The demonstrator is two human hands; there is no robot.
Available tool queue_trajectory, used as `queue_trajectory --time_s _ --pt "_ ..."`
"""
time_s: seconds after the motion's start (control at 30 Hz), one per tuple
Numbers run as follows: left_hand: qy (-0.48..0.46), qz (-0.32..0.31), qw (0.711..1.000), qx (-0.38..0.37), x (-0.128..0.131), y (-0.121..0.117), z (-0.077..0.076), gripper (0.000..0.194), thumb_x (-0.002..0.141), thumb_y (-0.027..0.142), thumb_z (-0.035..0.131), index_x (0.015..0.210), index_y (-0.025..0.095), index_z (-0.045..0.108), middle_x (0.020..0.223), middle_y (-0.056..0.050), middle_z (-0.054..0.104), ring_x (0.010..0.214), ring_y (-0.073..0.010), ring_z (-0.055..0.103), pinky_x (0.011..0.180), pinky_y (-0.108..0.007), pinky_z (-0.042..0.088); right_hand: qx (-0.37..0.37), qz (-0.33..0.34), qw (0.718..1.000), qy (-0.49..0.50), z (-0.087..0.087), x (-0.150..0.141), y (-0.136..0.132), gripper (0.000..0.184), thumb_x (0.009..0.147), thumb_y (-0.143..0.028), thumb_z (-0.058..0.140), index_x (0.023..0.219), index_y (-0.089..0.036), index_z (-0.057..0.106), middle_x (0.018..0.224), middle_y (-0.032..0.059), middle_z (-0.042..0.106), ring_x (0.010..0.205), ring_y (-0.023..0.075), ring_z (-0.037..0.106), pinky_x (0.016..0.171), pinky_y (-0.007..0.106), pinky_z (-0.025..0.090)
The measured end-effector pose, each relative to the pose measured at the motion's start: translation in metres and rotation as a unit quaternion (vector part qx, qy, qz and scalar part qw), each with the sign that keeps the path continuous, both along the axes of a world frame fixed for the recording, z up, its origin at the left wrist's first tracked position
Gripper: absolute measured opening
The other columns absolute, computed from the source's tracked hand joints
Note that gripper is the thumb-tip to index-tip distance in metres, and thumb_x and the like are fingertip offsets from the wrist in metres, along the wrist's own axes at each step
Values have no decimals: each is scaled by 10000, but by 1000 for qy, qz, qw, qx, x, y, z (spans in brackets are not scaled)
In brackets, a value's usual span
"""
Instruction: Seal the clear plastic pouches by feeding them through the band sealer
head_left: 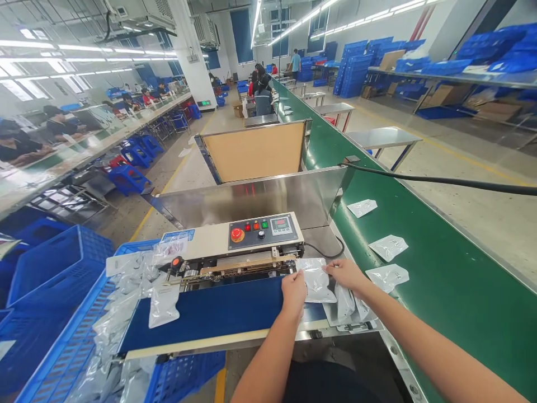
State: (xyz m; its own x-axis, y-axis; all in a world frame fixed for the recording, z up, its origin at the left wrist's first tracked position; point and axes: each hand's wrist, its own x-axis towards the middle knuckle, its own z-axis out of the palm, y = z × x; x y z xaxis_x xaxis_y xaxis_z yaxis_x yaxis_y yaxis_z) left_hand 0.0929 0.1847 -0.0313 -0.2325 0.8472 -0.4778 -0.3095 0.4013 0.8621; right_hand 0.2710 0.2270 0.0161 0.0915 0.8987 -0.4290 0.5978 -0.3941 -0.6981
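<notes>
My left hand point(294, 292) pinches the left edge of a white plastic pouch point(316, 284), and my right hand point(346, 274) grips its upper right corner. The pouch hangs at the right end of a band sealing machine point(235, 240), its top edge near the sealing slot. Below my right hand, several more pouches point(344, 305) lie at the end of the machine. Another pouch point(163, 305) rides on the left part of the blue belt point(222, 313). Red and green buttons and a dial sit on the control panel point(262, 229).
On my right runs a green conveyor point(453, 291) carrying several flat pouches point(388, 247). A blue crate point(67, 341) heaped with pouches stands at the left. A steel guard point(251, 198) rises behind the machine. A black cable point(440, 181) crosses the conveyor. Several people sit farther off.
</notes>
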Motion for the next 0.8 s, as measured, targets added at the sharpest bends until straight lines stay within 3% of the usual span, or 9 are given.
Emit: queue_trajectory --time_s 0.2,0.37,0.47,0.53,0.57,0.63,0.7,0.77,0.8 --pt "6 33 999 6 -41 -10 -4 651 640 771 891 716 137 764 585 -7 593 653 -202 603 664 -319 492 20 45 999 -3 2 -42 9 308 822 -446 743 621 -213 725 641 25 688 639 180 591 632 291 382" --pt "-4 64 998 7 -81 -25 -1 666 671 784 863 772 130 786 678 -67 702 751 -262 691 730 -356 547 59 27 997 43 18 -29 -8 434 849 -621 672 742 -218 791 823 63 793 726 216 647 661 305 448" --pt "80 158 984 19 -107 -44 8 577 736 694 866 955 162 827 1013 -134 810 1032 -326 738 909 -390 575 44 -33 995 85 29 -7 -22 554 804 -715 697 937 -195 835 870 71 805 589 174 561 561 309 417" --pt "180 221 957 44 -113 -59 19 549 786 600 875 1163 205 820 1331 -154 765 1260 -344 682 1079 -406 525 36 -76 991 109 35 0 -31 643 774 -753 719 1027 -174 835 859 79 800 504 143 486 495 309 377" --pt "211 219 951 59 -110 -66 25 556 809 567 872 1234 214 805 1417 -160 729 1317 -348 656 1135 -416 495 35 -89 988 118 38 -1 -35 670 765 -765 726 1047 -167 833 842 81 795 480 135 466 476 309 365" --pt "192 127 969 87 -92 -75 37 576 838 523 869 1302 192 786 1436 -191 718 1331 -365 658 1168 -449 484 46 -100 985 130 44 -10 -41 676 759 -773 735 1040 -165 832 817 84 788 474 136 481 468 307 373" --pt "99 -28 990 93 -62 -77 49 638 800 464 921 1341 159 775 1372 -217 750 1266 -383 704 1108 -468 542 62 -86 984 141 49 -24 -43 634 766 -753 744 1008 -173 832 831 87 794 535 161 571 508 304 432" --pt "11 -164 981 105 -33 -71 59 732 762 401 961 1415 154 742 1356 -213 762 1218 -390 730 1044 -462 582 75 -61 985 141 52 -34 -40 588 766 -720 764 982 -179 835 836 88 800 617 194 646 566 306 488" --pt "-19 -203 972 116 -22 -66 62 757 761 391 963 1441 155 727 1347 -203 769 1202 -388 735 1035 -460 585 79 -53 986 136 52 -35 -37 576 759 -707 779 979 -178 838 830 88 800 647 208 666 584 310 503"
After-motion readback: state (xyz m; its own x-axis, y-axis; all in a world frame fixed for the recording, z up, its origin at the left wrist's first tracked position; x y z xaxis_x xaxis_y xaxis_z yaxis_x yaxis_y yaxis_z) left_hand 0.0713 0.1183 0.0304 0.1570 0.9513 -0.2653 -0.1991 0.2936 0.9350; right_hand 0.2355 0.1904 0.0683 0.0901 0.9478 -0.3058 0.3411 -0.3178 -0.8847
